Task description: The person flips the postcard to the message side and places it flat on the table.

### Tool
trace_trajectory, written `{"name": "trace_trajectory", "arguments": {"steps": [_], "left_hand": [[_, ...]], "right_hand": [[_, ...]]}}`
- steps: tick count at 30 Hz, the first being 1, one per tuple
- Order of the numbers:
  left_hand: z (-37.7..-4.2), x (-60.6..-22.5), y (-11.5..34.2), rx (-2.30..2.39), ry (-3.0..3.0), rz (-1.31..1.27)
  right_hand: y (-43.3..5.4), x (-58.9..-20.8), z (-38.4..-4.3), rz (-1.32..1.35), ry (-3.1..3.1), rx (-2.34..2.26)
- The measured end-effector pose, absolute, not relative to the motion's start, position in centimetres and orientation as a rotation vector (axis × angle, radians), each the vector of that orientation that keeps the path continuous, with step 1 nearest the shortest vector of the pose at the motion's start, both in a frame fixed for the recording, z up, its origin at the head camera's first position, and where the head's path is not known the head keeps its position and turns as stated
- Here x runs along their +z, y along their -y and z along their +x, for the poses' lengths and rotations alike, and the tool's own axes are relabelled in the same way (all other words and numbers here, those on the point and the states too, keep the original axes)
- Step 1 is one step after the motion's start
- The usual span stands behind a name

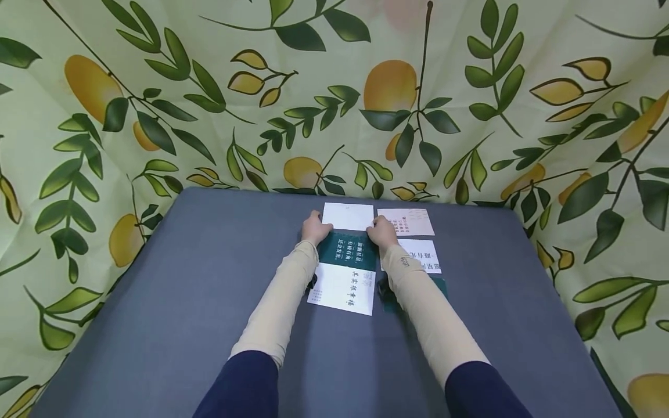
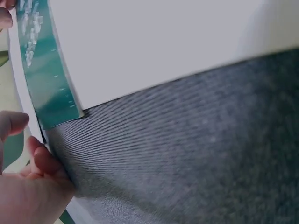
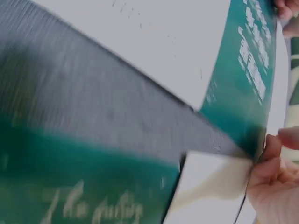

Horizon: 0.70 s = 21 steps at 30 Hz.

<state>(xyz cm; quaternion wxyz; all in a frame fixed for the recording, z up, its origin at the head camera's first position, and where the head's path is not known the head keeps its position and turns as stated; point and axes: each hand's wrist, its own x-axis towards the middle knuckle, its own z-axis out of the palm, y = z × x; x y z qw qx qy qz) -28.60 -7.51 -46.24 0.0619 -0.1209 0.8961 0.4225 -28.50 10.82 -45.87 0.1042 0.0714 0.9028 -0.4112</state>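
Note:
Both hands pinch a white card (image 1: pixel 347 217) by its two lower corners at the top of the left column of cards. My left hand (image 1: pixel 316 229) holds the left corner and my right hand (image 1: pixel 382 233) the right one. Just below lies a dark green card (image 1: pixel 347 252) with white brush-style writing, its upper edge meeting the white card. In the right wrist view, the thumb and curled fingers of the right hand (image 3: pixel 271 179) sit at the card's edge. The left wrist view shows the left hand (image 2: pixel 35 182) gripping the opposite corner.
Under the green card lies a white card with black characters (image 1: pixel 342 289). A second column on the right has a card with red print (image 1: pixel 413 222), a white lettered card (image 1: pixel 425 255) and a green card (image 1: pixel 440 285), partly behind the right arm. The grey tabletop (image 1: pixel 209 278) meets a leaf-patterned curtain (image 1: pixel 334 104).

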Motion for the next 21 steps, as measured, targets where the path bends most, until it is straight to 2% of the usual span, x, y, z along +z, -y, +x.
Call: {"name": "trace_trajectory", "arguments": {"steps": [4, 7, 11, 17, 21], "left_hand": [[-29.2, -46.0, 7.3, 1.265, -2.718, -0.332], [-30.9, -47.6, 6.1, 1.331, -2.8, -0.287], [-33.2, -50.4, 3.5, 1.474, -2.81, -0.085], [-34.1, -52.3, -1.1, 1.659, -2.442, 0.14], [-36.0, -54.8, -4.1, 1.892, -1.987, 0.092]], "right_hand": [[-12.4, -44.6, -28.8, 0.164, -2.671, -1.239], [-14.3, -43.8, -28.9, 0.172, -2.681, -1.285], [-17.2, -43.4, -28.6, 0.263, -2.692, -1.315], [-20.6, -43.7, -27.8, 0.415, -2.702, -1.381], [-21.7, -43.8, -27.2, 0.533, -2.655, -1.498]]}}
